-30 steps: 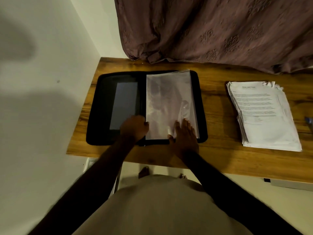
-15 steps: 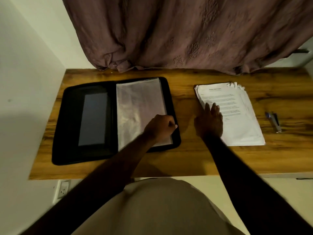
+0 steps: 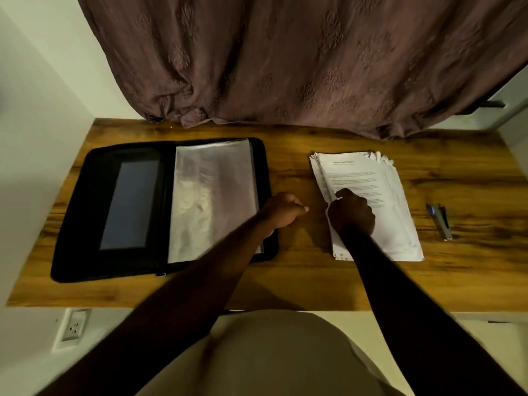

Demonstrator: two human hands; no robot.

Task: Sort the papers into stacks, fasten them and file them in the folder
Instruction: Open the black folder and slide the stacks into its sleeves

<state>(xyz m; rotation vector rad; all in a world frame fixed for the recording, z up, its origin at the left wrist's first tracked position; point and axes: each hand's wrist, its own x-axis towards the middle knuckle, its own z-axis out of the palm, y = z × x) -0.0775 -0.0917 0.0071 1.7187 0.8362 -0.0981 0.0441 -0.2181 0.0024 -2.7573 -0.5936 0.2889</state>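
Observation:
A black zip folder (image 3: 85, 212) lies open on the left of the wooden desk, with clear plastic sleeves (image 3: 211, 195) on its right half. To the right lies a loose stack of printed papers (image 3: 368, 172). My right hand (image 3: 353, 214) sits on the stack's left edge, with curled fingers and the thumb pinching the top sheets there. My left hand (image 3: 284, 210) is curled into a loose fist over the bare wood, just off the folder's right edge, and holds nothing. A small stapler (image 3: 440, 221) lies to the right of the papers.
A brown curtain (image 3: 285, 67) hangs down onto the back edge of the desk (image 3: 300, 281). A white wall closes off the left side, with a socket (image 3: 74, 327) low down. Bare wood shows between the folder and the stack.
The left hand left the folder's sleeves and moved right, off its edge. The right hand went from lying flat on the stack to curling round its left edge.

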